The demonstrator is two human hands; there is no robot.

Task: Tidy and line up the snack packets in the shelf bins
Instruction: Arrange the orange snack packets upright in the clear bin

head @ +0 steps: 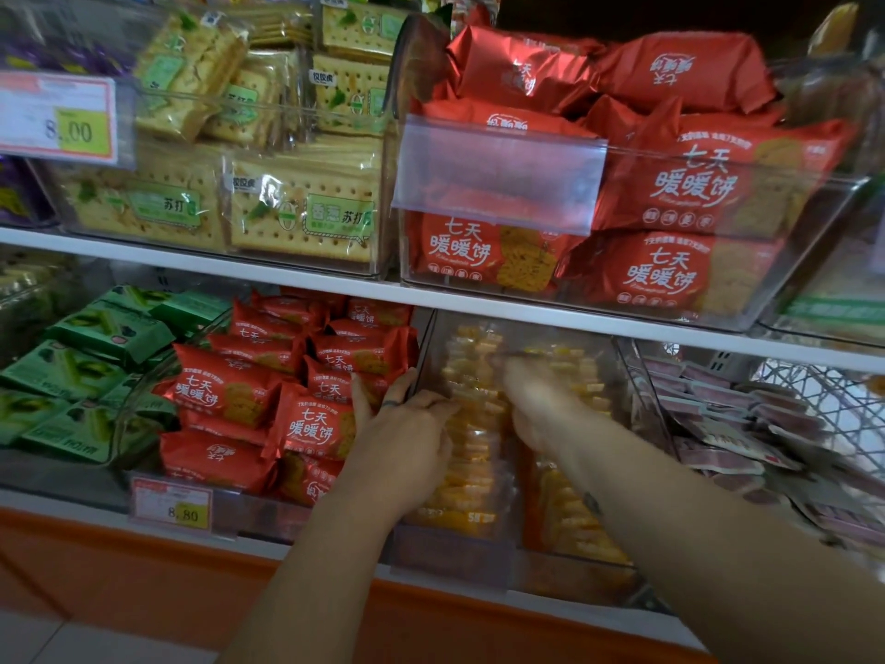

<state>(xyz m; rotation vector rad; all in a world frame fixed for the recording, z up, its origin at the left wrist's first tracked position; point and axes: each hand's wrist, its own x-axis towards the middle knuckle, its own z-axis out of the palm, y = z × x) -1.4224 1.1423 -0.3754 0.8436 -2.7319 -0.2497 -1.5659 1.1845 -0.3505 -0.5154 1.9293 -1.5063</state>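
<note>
On the lower shelf a clear bin point(637, 404) holds rows of yellow-orange snack packets point(474, 476). My left hand point(407, 438) rests at that bin's left wall, fingers spread, some touching the red packets point(311, 424) in the neighbouring bin. My right hand point(531, 404) is inside the yellow bin, blurred by motion, on top of the packets. I cannot make out whether it grips one.
Green packets point(81, 376) fill the bin at lower left, pinkish sachets point(728, 424) the bin at lower right. The upper shelf carries bins of soda crackers point(297, 218) and red packets point(670, 194). A white shelf edge point(574, 318) overhangs the lower bins. A price tag point(172, 508) hangs in front.
</note>
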